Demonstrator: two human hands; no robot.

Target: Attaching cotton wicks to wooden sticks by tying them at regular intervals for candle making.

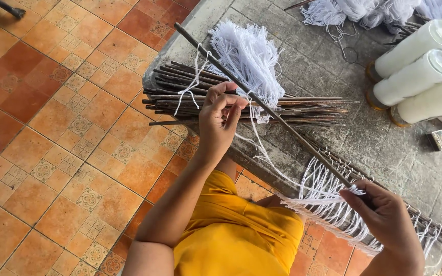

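We look down on a grey stone tabletop (384,148) set over an orange tiled floor (52,153). Our left hand (220,118), near the middle of the frame, has its fingers pinched closed on a strand of white cotton string (262,148) just above a bundle of thin dark sticks (292,108) lying flat across the tabletop. Our right hand (387,217), at the lower right, is closed around the fringe of looped strings (328,197) that hang from a long stick (262,105) running diagonally from the upper middle down to the lower right.

As far as we can judge, the work is partly along: the lower right stretch of the long stick already carries a row of tied loops, while its upper length is bare. The bundle of sticks looks untouched, and a loose tassel of white string (249,56) lies above it, unused.

At the upper right, three white cylinders (420,66) with amber bases lie on their sides, possibly candles or spools; we cannot tell which. More white string (364,10) is cut off by the top edge, and the right hand hides exactly how the loops are held.
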